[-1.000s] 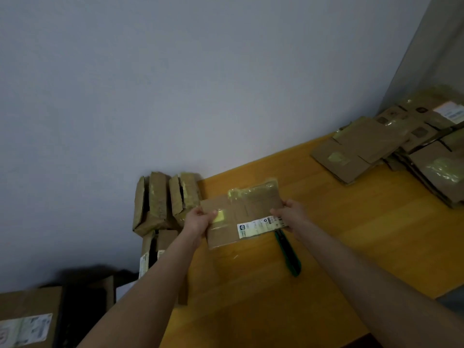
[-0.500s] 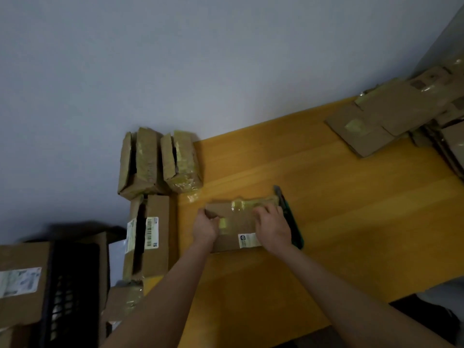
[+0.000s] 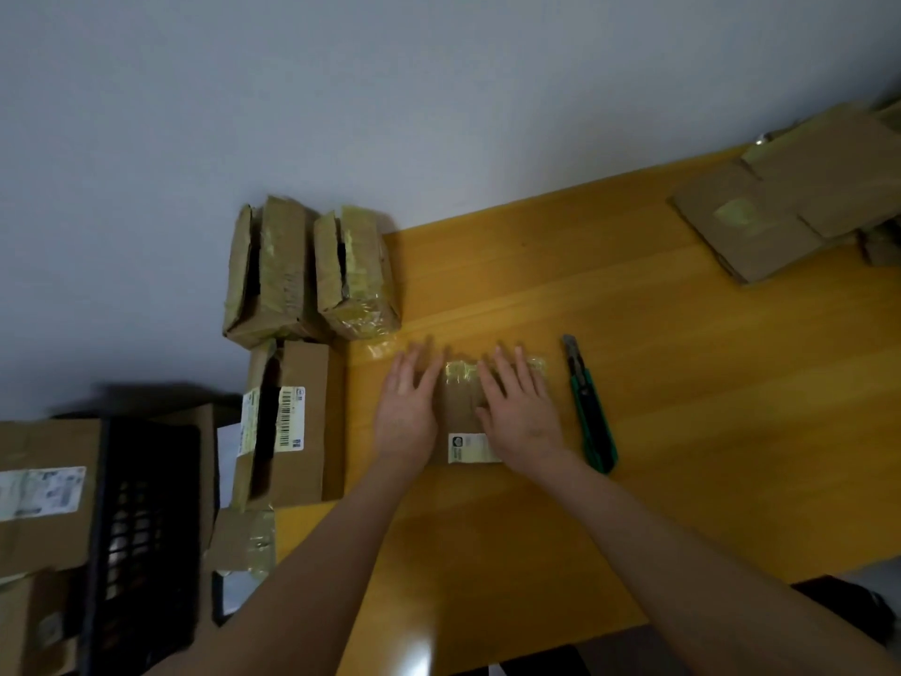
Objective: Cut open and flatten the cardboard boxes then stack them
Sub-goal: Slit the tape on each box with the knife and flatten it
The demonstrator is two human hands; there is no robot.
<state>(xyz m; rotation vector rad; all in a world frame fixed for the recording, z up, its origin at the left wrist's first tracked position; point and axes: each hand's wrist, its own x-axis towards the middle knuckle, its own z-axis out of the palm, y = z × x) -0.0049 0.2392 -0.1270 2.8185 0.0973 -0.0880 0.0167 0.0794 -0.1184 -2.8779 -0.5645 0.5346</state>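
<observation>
1. Both hands have gone from gripping the edges to lying flat: the left hand (image 3: 407, 414) and right hand (image 3: 520, 414) press a small flattened brown cardboard box (image 3: 460, 407) onto the yellow wooden table (image 3: 682, 383).
2. All fingers (image 3: 504, 372) are straight, slightly spread, curled round nothing.
3. That box lies near the table's left edge, with its white label (image 3: 472, 448) toward the person.
4. A green utility knife (image 3: 590, 412) lies just beside the right hand, apart from it.
5. A pile of flattened brown cardboard (image 3: 760, 222) sits well apart, far right.
</observation>
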